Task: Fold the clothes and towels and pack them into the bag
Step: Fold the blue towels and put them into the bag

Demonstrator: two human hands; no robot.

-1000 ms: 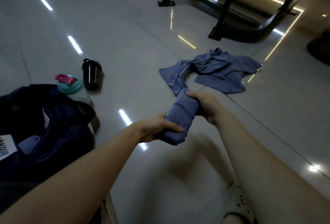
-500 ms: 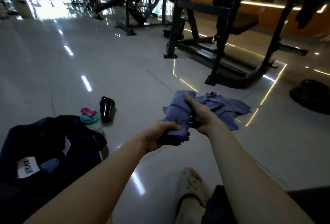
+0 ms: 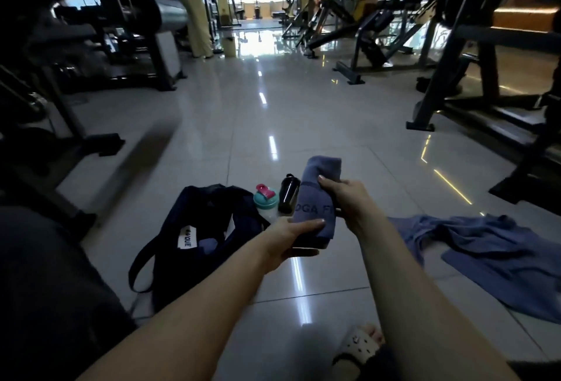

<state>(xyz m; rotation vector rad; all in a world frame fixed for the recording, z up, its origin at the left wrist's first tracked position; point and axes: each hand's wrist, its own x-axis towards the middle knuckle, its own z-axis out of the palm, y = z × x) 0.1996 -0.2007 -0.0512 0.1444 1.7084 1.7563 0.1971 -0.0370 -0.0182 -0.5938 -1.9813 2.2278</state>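
Two hands share one folded towel (image 3: 309,210), held just right of the frame's centre. The left hand (image 3: 288,241) grasps its lower end, thumb laid across the front and fingers curled underneath. The right hand (image 3: 349,201) clasps the middle from the right side, thumb hooked over the front. The towel is a compact blue-grey bundle with dark lettering, held nearly upright in the air and clear of the floor (image 3: 273,107).

Just behind it, to its left, a black shaker (image 3: 287,198) and a teal-lidded bottle (image 3: 264,200) stand side by side. Further left and lower, the dark bag (image 3: 170,247) slumps on the tiles with its mouth open and a white label showing. A patch of bluish cloth shows inside, though what it is cannot be told. At the right edge a blue garment (image 3: 498,259) lies crumpled and spread on the floor. A sandalled foot (image 3: 359,347) shows at the bottom, and exercise machines (image 3: 364,43) fill the upper frame.

By my reading the towel's folding is done and it only needs to go into the bag, which is near on the left. The garment looks unfolded, so at least one fold and one packing step remain after that.
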